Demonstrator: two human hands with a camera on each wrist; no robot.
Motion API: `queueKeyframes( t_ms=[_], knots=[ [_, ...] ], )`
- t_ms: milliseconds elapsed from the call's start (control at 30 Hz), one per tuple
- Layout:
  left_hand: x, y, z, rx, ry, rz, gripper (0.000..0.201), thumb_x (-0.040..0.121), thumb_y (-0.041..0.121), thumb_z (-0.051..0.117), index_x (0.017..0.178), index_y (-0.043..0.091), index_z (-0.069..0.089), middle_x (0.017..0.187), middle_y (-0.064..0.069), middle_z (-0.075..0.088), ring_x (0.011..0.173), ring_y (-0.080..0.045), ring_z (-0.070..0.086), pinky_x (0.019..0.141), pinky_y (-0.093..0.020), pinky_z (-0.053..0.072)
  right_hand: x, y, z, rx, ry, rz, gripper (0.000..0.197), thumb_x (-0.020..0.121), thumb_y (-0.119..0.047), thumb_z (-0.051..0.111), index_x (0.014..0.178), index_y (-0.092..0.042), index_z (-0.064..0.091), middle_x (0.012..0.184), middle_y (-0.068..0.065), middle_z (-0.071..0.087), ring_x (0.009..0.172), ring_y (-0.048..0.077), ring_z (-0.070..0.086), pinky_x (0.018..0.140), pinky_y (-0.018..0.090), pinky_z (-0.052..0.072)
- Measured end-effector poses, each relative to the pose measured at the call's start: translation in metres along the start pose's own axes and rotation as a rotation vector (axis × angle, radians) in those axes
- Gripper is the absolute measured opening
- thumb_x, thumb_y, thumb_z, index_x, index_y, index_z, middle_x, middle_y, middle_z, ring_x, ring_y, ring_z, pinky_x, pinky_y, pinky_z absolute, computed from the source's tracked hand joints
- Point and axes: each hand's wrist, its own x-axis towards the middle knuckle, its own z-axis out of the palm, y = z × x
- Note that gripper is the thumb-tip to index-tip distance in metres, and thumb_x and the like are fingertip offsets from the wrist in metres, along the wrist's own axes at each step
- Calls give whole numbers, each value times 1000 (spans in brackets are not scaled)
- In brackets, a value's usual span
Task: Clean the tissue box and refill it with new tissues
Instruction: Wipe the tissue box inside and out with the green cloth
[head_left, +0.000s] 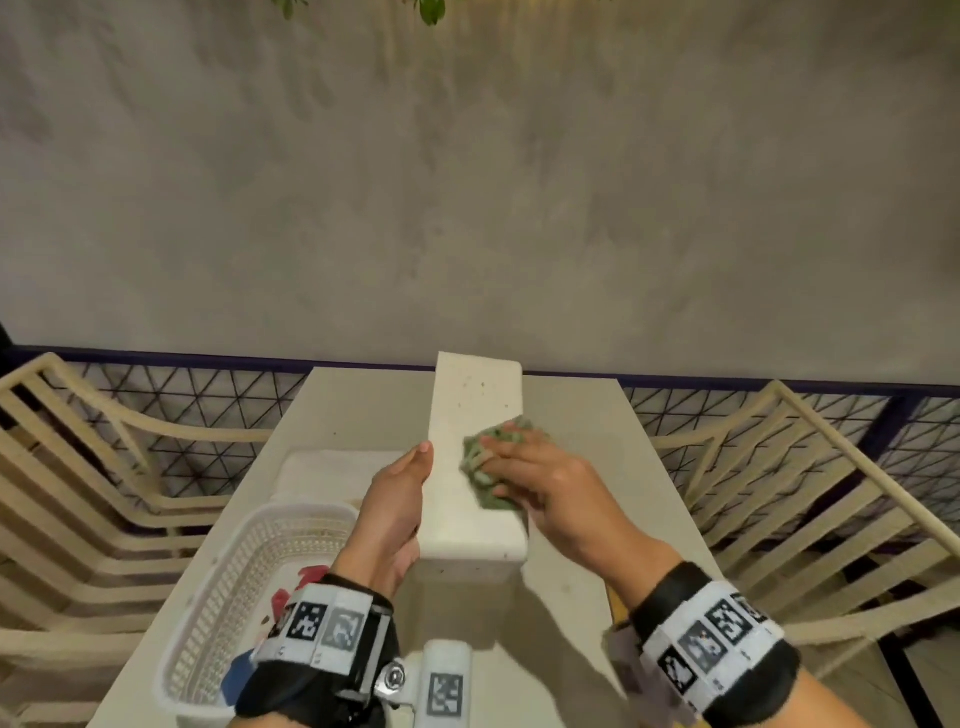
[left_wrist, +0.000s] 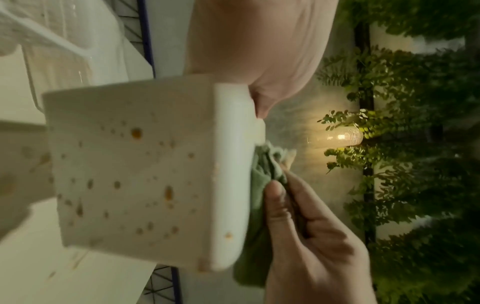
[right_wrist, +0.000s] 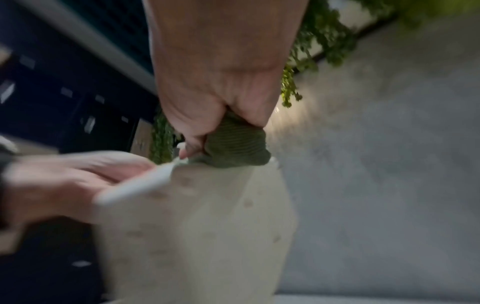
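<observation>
A long white tissue box (head_left: 470, 410) is held in the air over the table, its far end pointing away from me. Brown spots dot its side (left_wrist: 135, 168) in the left wrist view. My left hand (head_left: 395, 504) grips the box along its left edge, thumb on top. My right hand (head_left: 550, 483) clutches a crumpled green cloth (head_left: 485, 460) and presses it on the box's upper face near the right edge. The right wrist view, blurred, shows the cloth (right_wrist: 236, 146) bunched in the fingers against the box (right_wrist: 197, 226).
A pale table (head_left: 363, 405) lies under the box. On its left stand a white perforated basket (head_left: 306, 512) with red and blue items and a white pack (head_left: 332, 470) behind it. Slatted chairs (head_left: 78, 467) (head_left: 810, 493) flank the table before a mesh railing.
</observation>
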Motion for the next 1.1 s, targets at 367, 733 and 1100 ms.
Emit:
queueKeyframes(
  t_ms=[367, 733, 1100],
  knots=[
    [-3, 3, 9, 22, 8, -26, 32, 99, 21, 40, 108, 1, 63, 95, -15, 73, 89, -30, 69, 87, -44, 53, -30, -16, 19, 6, -192, -192, 31, 87, -6, 54, 115, -14, 65, 130, 0, 58, 129, 19, 43, 112, 31, 28],
    [-3, -7, 6, 89, -8, -39, 30, 97, 26, 43, 108, 8, 65, 107, -17, 70, 100, -32, 66, 94, -50, 49, -24, -1, 0, 1, -121, -78, 29, 86, -20, 51, 107, -14, 70, 120, 2, 65, 117, 19, 54, 104, 36, 40],
    [-13, -10, -12, 56, -496, 48, 54, 78, 29, 67, 126, 8, 54, 124, -9, 65, 117, -19, 59, 93, -30, 49, -8, -16, 16, 53, 2, 22, 32, 84, -29, 52, 102, -11, 72, 116, 5, 67, 109, 25, 62, 91, 41, 52]
  ],
)
